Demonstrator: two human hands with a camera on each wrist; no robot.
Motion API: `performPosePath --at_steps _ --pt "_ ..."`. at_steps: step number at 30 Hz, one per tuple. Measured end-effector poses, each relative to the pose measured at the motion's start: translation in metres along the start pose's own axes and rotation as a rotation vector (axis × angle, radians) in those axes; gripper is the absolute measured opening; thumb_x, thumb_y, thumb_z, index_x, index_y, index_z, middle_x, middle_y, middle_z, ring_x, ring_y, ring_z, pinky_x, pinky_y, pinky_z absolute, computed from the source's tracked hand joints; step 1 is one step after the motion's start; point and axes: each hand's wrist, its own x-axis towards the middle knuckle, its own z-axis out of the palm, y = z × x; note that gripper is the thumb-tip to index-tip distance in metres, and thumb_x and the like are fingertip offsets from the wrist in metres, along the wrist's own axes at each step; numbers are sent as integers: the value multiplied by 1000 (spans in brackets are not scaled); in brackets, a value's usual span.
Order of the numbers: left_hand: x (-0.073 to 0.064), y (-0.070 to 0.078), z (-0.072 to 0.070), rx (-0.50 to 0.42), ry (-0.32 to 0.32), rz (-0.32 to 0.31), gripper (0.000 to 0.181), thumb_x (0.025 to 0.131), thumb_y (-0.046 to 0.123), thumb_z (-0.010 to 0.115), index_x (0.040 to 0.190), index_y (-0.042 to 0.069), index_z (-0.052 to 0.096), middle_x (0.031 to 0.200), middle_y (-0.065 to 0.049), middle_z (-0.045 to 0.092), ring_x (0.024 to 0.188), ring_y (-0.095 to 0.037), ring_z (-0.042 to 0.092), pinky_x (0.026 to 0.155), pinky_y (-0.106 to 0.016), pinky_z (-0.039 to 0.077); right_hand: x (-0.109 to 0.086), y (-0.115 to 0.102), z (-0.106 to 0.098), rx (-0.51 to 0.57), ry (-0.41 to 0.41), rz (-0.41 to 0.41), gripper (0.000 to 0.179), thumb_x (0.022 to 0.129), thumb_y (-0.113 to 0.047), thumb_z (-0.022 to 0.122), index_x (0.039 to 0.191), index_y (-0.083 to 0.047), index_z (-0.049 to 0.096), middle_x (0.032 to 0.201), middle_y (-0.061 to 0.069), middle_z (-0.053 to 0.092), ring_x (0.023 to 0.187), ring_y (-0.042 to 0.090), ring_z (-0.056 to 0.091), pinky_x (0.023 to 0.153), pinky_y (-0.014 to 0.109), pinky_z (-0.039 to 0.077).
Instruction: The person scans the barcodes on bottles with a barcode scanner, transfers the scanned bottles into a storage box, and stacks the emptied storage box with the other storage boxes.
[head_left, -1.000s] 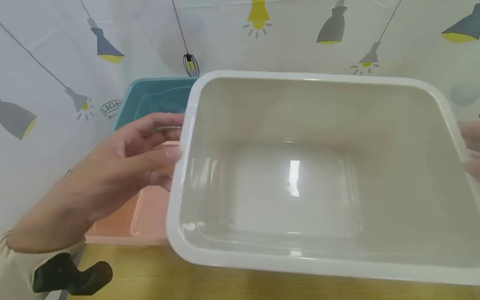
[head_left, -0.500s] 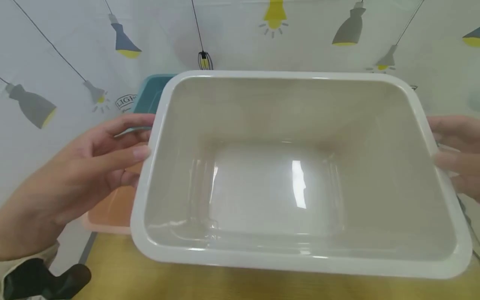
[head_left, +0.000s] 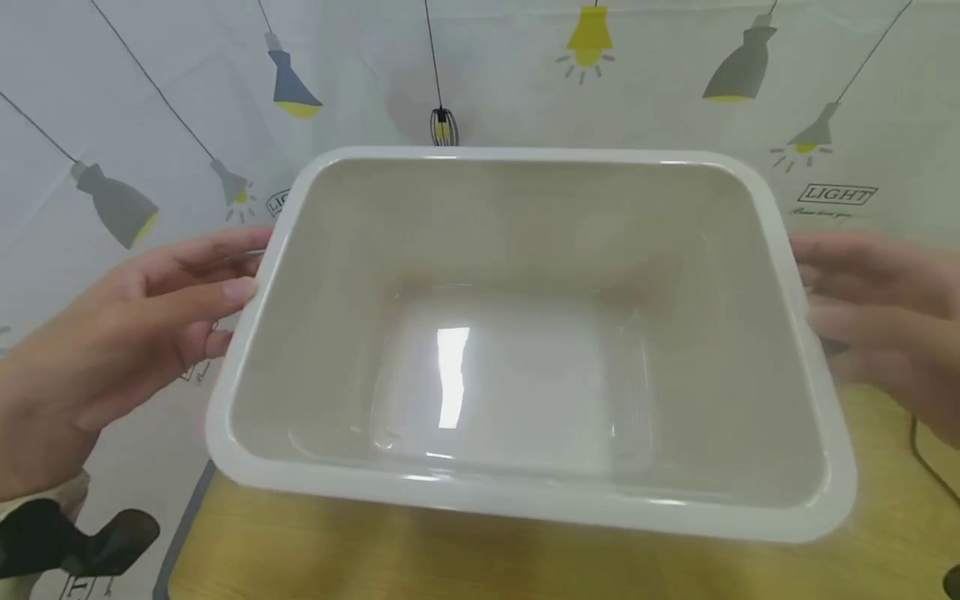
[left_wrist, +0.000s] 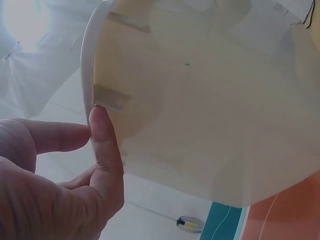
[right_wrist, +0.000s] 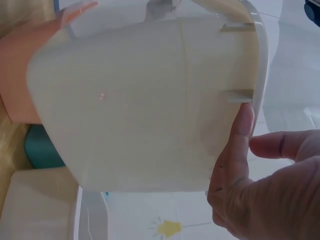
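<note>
A white plastic tub (head_left: pixel 525 504), bare inside, spans the middle of the head view, its opening tilted toward me. My left hand (head_left: pixel 142 333) pinches the short left rim, thumb on the rim edge and fingers beneath. On the opposite short side my right hand (head_left: pixel 892 317) grips the rim in the same way. The left wrist view shows the tub's outer wall (left_wrist: pixel 210 115) with small ribs under the lip, one fingertip against a rib. Seen from the right wrist, a fingertip likewise meets a rib below the lip, with the outer wall (right_wrist: pixel 135 110) alongside.
Below lies a wooden table (head_left: pixel 450 558) with a grey left edge. A cable (head_left: pixel 933 471) runs at the right. Behind the tub, the wrist views show an orange-pink tub (right_wrist: pixel 20 75), a teal one (right_wrist: pixel 42 145) and a pale box (right_wrist: pixel 35 200). A lamp-patterned cloth (head_left: pixel 510 75) hangs behind.
Both hands have carried the white tub leftward across the table, keeping their hold. In the head view it now covers the teal and orange-pink tubs, and the right hand has come fully into sight.
</note>
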Motion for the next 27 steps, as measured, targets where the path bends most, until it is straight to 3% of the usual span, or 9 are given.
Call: performPosePath --at_steps 3,10,14,17,23,27 --pt "-8 0 -13 -1 15 11 56 107 -11 33 162 0 36 156 -12 55 123 -23 69 85 -37 66 12 0 11 64 -62 -8 57 105 11 41 160 0 37 147 17 64 107 34 77 70 54 65" --pt "-20 -1 -34 -24 67 -1 56 107 -12 32 161 0 37 156 -10 57 122 -22 72 88 -38 67 24 -17 37 16 -132 45 54 107 4 46 160 -4 38 154 19 53 113 35 72 79 51 65" --pt "-18 3 -46 33 102 -11 55 108 -10 34 161 3 40 154 -9 59 112 -22 76 83 -35 67 27 -25 50 -60 -94 53 54 107 -2 52 159 -8 41 153 18 55 112 34 73 80 46 66" --pt "-16 6 -57 52 94 4 55 107 -12 33 160 2 40 150 -10 62 108 -22 77 80 -35 67 30 -32 64 -100 -56 62 53 106 -6 58 158 -11 45 151 17 57 112 34 73 82 45 66" --pt "-16 9 -78 78 83 21 55 106 -14 32 159 0 42 143 -11 66 105 -22 78 81 -35 67 43 -33 85 59 -106 46 52 106 -2 56 157 -7 45 149 19 54 116 30 69 80 50 66" --pt "-19 11 -90 72 144 2 55 107 -12 33 159 4 44 143 -9 67 106 -22 78 82 -35 67 51 -34 100 87 -123 50 53 106 -4 59 156 -8 45 146 18 54 118 30 68 85 49 66"
